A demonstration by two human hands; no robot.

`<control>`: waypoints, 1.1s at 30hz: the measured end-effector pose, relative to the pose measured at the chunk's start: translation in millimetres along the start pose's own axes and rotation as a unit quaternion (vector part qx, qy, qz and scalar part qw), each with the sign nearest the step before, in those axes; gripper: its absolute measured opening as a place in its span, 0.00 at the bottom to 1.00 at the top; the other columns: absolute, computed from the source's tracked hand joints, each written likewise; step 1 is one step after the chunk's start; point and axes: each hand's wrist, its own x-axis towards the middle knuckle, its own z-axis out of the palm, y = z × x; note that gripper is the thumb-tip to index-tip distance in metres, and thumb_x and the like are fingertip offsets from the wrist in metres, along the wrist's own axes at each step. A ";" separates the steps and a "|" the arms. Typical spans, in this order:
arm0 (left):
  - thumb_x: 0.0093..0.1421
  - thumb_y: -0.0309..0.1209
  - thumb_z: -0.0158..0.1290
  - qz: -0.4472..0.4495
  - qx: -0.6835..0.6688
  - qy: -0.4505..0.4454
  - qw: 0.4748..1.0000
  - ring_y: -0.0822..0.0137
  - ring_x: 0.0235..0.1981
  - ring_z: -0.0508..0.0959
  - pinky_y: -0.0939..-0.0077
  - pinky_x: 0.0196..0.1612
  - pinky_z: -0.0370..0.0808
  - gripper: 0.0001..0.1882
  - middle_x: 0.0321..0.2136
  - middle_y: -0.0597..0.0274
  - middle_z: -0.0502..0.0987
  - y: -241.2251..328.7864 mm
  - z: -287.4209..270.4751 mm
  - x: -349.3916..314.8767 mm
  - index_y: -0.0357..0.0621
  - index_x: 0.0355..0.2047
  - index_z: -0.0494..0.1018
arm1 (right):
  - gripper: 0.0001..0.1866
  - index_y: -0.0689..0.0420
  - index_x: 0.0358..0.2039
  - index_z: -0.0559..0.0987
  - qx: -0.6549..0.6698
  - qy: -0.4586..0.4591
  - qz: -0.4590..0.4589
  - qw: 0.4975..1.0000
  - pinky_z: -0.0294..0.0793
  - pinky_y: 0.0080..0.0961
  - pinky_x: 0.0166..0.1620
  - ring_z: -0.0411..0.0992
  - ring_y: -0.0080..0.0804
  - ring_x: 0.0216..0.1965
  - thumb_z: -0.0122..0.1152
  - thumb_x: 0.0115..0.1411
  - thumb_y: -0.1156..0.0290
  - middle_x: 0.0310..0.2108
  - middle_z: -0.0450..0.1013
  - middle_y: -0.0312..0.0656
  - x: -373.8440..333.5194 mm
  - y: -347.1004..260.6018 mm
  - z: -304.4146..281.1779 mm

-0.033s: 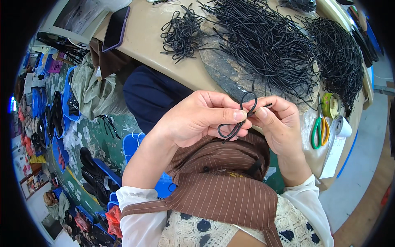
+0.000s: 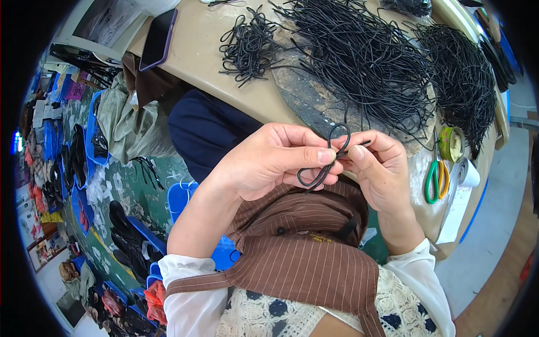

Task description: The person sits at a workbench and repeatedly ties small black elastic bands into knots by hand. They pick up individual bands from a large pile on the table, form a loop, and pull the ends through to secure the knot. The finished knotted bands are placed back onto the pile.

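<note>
My left hand (image 2: 269, 163) pinches a thin black cord (image 2: 339, 124) between thumb and fingers, in front of my apron. The cord is bent into a bow-like shape, with one loop standing up and another hanging below the left fingertips. Close against it, my right hand (image 2: 384, 177) grips the cord too, thumb against forefinger, and a short end sticks out past the fingers to the right. The crossing of the cord is partly hidden by my fingertips. Beyond my hands, a large heap of loose black cords (image 2: 359, 56) lies on a worn dark slab (image 2: 303, 92).
Looped cords (image 2: 247, 48) form a smaller pile on the table (image 2: 205, 56); another cord heap (image 2: 457, 78) sits right. Scissors (image 2: 431, 182), a green tape roll (image 2: 446, 145) and a white roll (image 2: 467, 173) lie near the right edge. A phone (image 2: 159, 39) rests left; blue bins (image 2: 178, 199) stand below.
</note>
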 end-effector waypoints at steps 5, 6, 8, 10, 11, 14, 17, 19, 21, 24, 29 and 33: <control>0.55 0.26 0.50 0.049 0.014 0.087 0.995 0.66 0.30 0.77 0.77 0.31 0.76 0.08 0.31 0.50 0.75 -2.7 16.5 -8.6 0.34 0.34 0.69 | 0.05 0.63 0.34 0.70 0.017 0.064 -0.064 0.996 0.73 0.24 0.42 0.71 0.28 0.38 0.50 0.57 0.76 0.37 0.71 0.47 0.0 14.4 2.3; 0.56 0.26 0.49 0.084 0.037 0.101 0.991 0.67 0.30 0.77 0.78 0.32 0.76 0.08 0.32 0.51 0.75 -7.4 17.9 -10.2 0.34 0.34 0.68 | 0.05 0.63 0.33 0.69 0.019 0.075 -0.069 0.995 0.73 0.24 0.42 0.71 0.28 0.38 0.51 0.56 0.77 0.37 0.71 0.47 -1.3 17.6 4.1; 0.56 0.26 0.49 0.120 0.068 0.099 0.986 0.69 0.30 0.76 0.79 0.33 0.75 0.07 0.31 0.53 0.75 -17.2 12.1 -7.2 0.34 0.33 0.68 | 0.05 0.62 0.33 0.67 0.015 0.072 -0.085 0.994 0.74 0.24 0.41 0.71 0.29 0.38 0.52 0.55 0.80 0.37 0.71 0.47 -1.6 20.4 9.2; 0.56 0.25 0.50 0.155 0.084 0.108 0.978 0.72 0.29 0.76 0.80 0.34 0.75 0.05 0.30 0.56 0.75 -23.4 10.5 -5.5 0.35 0.31 0.68 | 0.08 0.61 0.32 0.64 0.005 0.043 -0.105 0.994 0.74 0.24 0.39 0.71 0.29 0.38 0.53 0.53 0.83 0.36 0.70 0.47 -0.9 20.4 14.4; 0.56 0.25 0.50 0.168 0.072 0.117 0.976 0.72 0.29 0.76 0.79 0.34 0.75 0.06 0.30 0.57 0.74 -25.5 11.9 -4.7 0.35 0.31 0.68 | 0.09 0.61 0.32 0.64 0.002 0.041 -0.104 0.994 0.75 0.23 0.38 0.71 0.29 0.38 0.53 0.52 0.84 0.36 0.70 0.47 0.2 21.7 14.2; 0.56 0.25 0.49 0.193 0.043 0.143 0.970 0.74 0.29 0.75 0.81 0.33 0.75 0.05 0.30 0.58 0.74 -31.3 16.5 -3.5 0.35 0.31 0.68 | 0.12 0.59 0.32 0.62 -0.006 0.042 -0.096 0.994 0.75 0.22 0.35 0.71 0.28 0.36 0.53 0.51 0.85 0.34 0.70 0.47 5.5 25.4 12.1; 0.57 0.24 0.48 0.196 0.027 0.162 0.967 0.78 0.28 0.73 0.85 0.33 0.74 0.05 0.31 0.60 0.75 -36.4 18.5 -3.4 0.35 0.32 0.68 | 0.13 0.59 0.33 0.63 0.046 0.059 -0.073 0.995 0.75 0.22 0.35 0.71 0.28 0.36 0.54 0.51 0.85 0.34 0.70 0.47 5.4 27.8 11.7; 0.57 0.24 0.48 0.205 0.017 0.167 0.964 0.78 0.29 0.73 0.84 0.33 0.74 0.05 0.31 0.60 0.75 -41.7 16.9 -1.9 0.35 0.32 0.69 | 0.12 0.59 0.33 0.63 0.056 0.062 -0.048 0.995 0.75 0.22 0.35 0.71 0.28 0.36 0.55 0.51 0.84 0.35 0.70 0.47 5.2 28.0 10.6; 0.57 0.25 0.48 0.207 0.016 0.167 0.964 0.77 0.29 0.74 0.84 0.33 0.74 0.05 0.30 0.60 0.75 -46.9 13.6 1.5 0.36 0.32 0.69 | 0.13 0.59 0.34 0.63 0.068 0.062 -0.036 0.995 0.74 0.22 0.36 0.71 0.28 0.35 0.56 0.51 0.83 0.35 0.71 0.47 4.9 28.8 9.0; 0.56 0.25 0.49 0.196 0.049 0.195 0.960 0.75 0.28 0.75 0.83 0.31 0.75 0.05 0.28 0.60 0.75 -41.4 11.4 4.4 0.36 0.32 0.69 | 0.16 0.61 0.39 0.63 0.040 0.070 -0.033 0.996 0.74 0.21 0.36 0.71 0.27 0.35 0.56 0.51 0.81 0.36 0.71 0.46 5.7 28.1 6.7; 0.55 0.27 0.51 0.330 0.192 0.300 0.874 0.72 0.28 0.75 0.81 0.32 0.72 0.11 0.28 0.57 0.75 24.2 -21.6 7.9 0.33 0.36 0.69 | 0.18 0.63 0.44 0.66 -0.223 0.118 -0.114 0.961 0.70 0.16 0.37 0.70 0.21 0.32 0.55 0.52 0.80 0.35 0.71 0.41 10.0 -12.6 -15.0; 0.52 0.30 0.53 0.480 0.526 0.470 0.522 0.65 0.40 0.74 0.75 0.43 0.69 0.17 0.36 0.53 0.75 49.1 -50.2 15.6 0.34 0.41 0.68 | 0.09 0.61 0.34 0.75 -0.463 0.114 -0.172 0.862 0.68 0.13 0.30 0.68 0.17 0.26 0.58 0.50 0.76 0.30 0.71 0.36 24.1 -42.5 -34.8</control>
